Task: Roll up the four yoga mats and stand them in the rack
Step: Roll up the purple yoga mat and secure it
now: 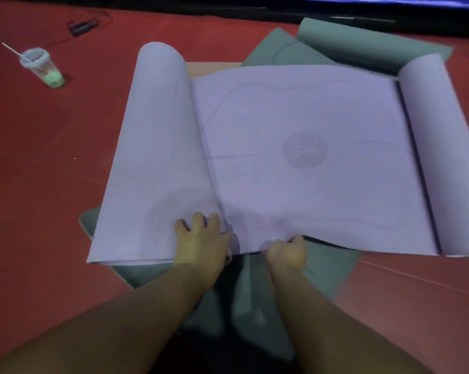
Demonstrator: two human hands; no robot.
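Observation:
A lavender yoga mat (303, 147) lies in front of me, with a round emblem in its flat middle. Its left part is rolled into a thick roll (157, 147), and its right end curls up into a smaller roll (441, 147). My left hand (201, 238) rests on the near end of the left roll with its fingers spread. My right hand (287, 251) pinches the near edge of the flat part. A grey-green mat (303, 54) lies under the lavender one and curls up at the far right. The rack is not in view.
The floor (39, 171) is red. A lidded plastic cup (43, 67) with a straw and green drink stands at the far left. A dark cable and small device (82, 27) lie behind it. A blue and black band (363, 4) runs along the far edge.

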